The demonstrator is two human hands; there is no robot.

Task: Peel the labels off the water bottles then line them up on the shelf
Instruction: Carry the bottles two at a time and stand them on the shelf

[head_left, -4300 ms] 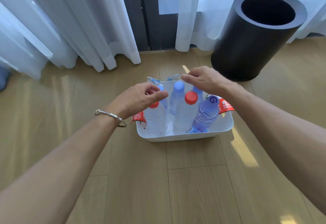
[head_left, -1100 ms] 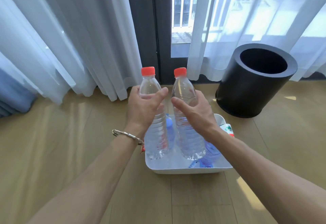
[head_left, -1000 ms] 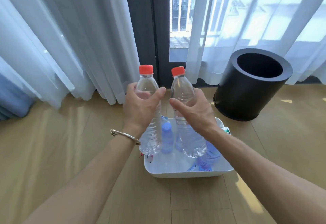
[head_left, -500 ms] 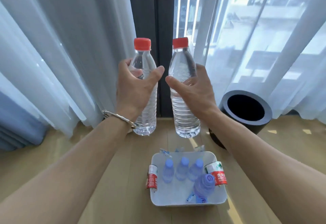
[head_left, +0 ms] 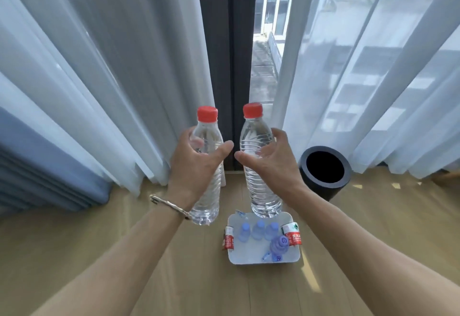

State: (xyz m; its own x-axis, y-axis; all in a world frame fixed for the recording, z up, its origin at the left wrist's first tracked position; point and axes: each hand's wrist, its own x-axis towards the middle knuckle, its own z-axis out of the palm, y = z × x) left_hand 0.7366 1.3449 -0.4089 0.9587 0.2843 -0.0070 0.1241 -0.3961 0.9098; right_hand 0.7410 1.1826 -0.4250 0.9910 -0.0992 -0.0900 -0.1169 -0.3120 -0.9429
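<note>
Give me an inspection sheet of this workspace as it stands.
Surface: wooden floor, sunlit patches.
Job's things: left bottle and right bottle, red-capped, label-free, upright; blue-capped bottles in white tub; no shelf seen.
Clutter: peeled red labels draped over the tub's side rims.
Hands: left hand grips left bottle; right hand grips right bottle.
Cables: nothing seen.
Surroundings: sheer curtains, dark window frame, black bin beyond the tub, to its right.

left hand (head_left: 196, 166) is covering left bottle's (head_left: 207, 130) midsection; right hand's (head_left: 271, 166) fingers are hiding behind right bottle (head_left: 261, 196). Below right hand, label (head_left: 293, 235) print is showing too small to read.
</note>
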